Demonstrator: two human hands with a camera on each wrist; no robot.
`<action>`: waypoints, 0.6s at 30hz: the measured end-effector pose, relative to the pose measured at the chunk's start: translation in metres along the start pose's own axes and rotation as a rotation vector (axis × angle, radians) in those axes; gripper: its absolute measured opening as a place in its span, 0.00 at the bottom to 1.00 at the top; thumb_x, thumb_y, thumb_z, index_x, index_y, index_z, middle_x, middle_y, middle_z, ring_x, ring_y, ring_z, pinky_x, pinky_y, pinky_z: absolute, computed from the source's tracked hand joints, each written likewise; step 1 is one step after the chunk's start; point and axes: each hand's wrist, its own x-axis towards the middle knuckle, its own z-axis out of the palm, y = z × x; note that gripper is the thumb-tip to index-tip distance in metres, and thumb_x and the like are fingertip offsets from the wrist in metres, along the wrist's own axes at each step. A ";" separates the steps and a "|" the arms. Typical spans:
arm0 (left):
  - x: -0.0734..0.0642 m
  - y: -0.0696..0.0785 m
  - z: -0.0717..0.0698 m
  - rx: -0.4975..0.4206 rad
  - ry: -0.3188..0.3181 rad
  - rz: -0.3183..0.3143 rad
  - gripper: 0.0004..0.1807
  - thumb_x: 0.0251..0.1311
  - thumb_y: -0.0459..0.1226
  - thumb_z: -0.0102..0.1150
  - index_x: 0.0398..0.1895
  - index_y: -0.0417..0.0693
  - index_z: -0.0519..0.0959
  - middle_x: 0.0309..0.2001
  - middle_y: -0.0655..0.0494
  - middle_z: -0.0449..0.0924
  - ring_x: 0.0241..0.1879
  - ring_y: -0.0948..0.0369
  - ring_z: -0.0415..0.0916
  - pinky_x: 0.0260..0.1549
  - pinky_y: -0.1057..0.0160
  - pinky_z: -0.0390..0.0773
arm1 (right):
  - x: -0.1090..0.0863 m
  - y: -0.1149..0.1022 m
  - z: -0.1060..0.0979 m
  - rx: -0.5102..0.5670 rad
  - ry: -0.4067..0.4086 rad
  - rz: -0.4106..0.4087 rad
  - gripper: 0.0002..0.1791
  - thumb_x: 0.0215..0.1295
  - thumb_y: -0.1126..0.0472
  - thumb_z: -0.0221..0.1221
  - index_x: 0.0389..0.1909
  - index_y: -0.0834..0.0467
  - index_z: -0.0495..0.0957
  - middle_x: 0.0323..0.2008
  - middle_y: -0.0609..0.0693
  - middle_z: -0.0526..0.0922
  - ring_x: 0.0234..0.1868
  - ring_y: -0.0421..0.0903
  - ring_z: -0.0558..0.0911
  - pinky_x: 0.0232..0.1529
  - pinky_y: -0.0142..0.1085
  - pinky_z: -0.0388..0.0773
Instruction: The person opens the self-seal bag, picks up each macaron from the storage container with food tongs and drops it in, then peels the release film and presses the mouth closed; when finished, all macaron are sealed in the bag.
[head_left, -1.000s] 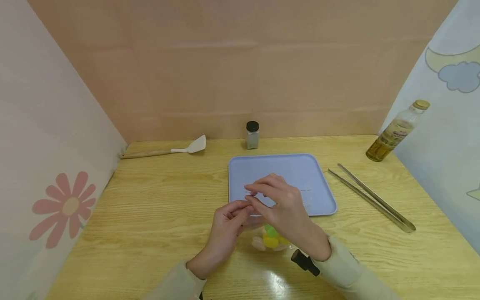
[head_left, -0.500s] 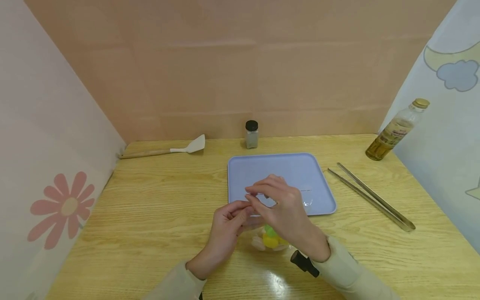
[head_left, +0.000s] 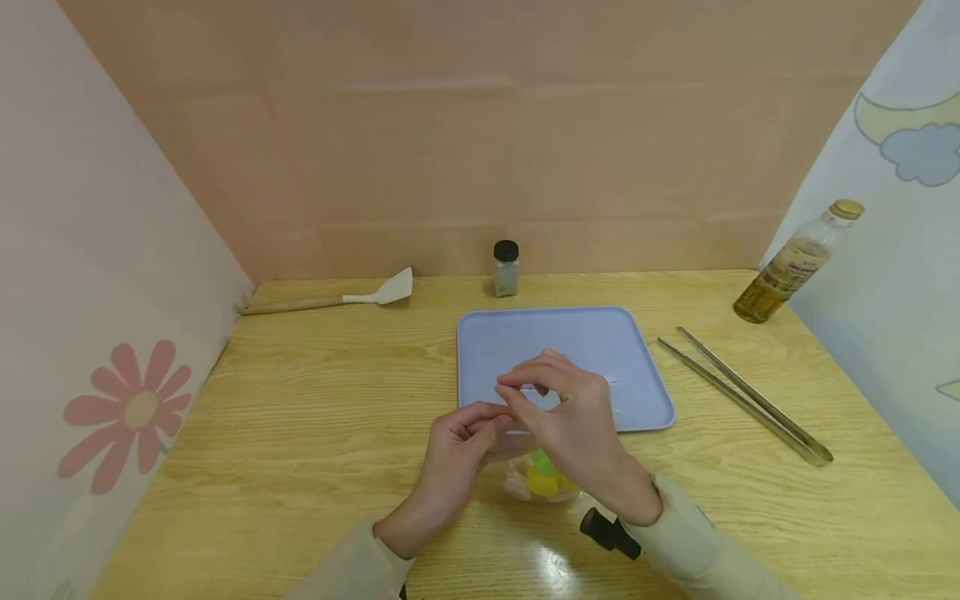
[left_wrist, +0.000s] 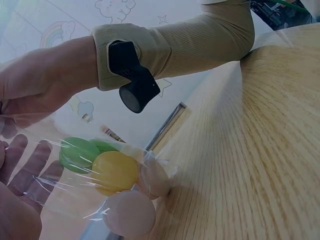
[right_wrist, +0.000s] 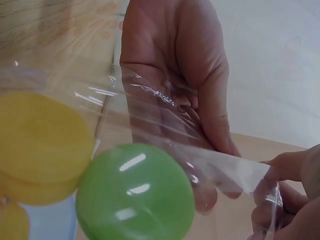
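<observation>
A clear plastic bag point(right_wrist: 235, 170) holds several round, thick discs: green point(right_wrist: 135, 192), yellow point(right_wrist: 42, 137) and pale whitish ones point(left_wrist: 131, 214). In the head view, its filled end is low, by the wood table, partly hidden behind my right hand. My left hand point(head_left: 453, 458) grips the bag near its upper end, with the thumb pressed against the index finger. Just above and to the right, my right hand point(head_left: 577, 408) pinches the bag's upper edge between thumb and index fingertips. How the bag is closed there is too small to tell.
A light blue tray point(head_left: 547, 342) lies behind the hands. Metal tongs point(head_left: 742, 396) are to its right, with an oil bottle point(head_left: 783, 271) beyond. A black-capped jar point(head_left: 506, 271) stands at the back, left of it a spatula point(head_left: 330, 301). Walls bound three sides.
The right thumb and index fingertips, slightly apart a second ago, now meet and have shifted slightly right. The left hand has hardly moved.
</observation>
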 end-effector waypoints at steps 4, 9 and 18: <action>-0.001 0.000 0.000 0.003 -0.009 -0.006 0.15 0.72 0.31 0.58 0.46 0.20 0.79 0.22 0.63 0.80 0.12 0.71 0.50 0.17 0.73 0.62 | -0.001 -0.001 0.001 0.016 0.021 0.012 0.11 0.53 0.76 0.72 0.32 0.58 0.89 0.30 0.45 0.87 0.28 0.42 0.75 0.31 0.27 0.70; -0.001 0.000 0.001 0.019 -0.006 0.018 0.14 0.71 0.31 0.59 0.45 0.21 0.80 0.20 0.62 0.78 0.12 0.70 0.50 0.15 0.72 0.56 | -0.002 -0.002 0.003 0.091 0.038 0.043 0.10 0.55 0.77 0.70 0.31 0.59 0.88 0.29 0.47 0.87 0.29 0.43 0.74 0.32 0.29 0.69; -0.002 0.000 0.002 0.010 -0.023 0.017 0.14 0.72 0.32 0.58 0.46 0.24 0.81 0.21 0.61 0.77 0.15 0.69 0.53 0.17 0.70 0.58 | -0.006 -0.004 0.005 0.191 0.085 0.109 0.10 0.57 0.78 0.68 0.32 0.60 0.87 0.29 0.48 0.85 0.31 0.44 0.72 0.33 0.30 0.69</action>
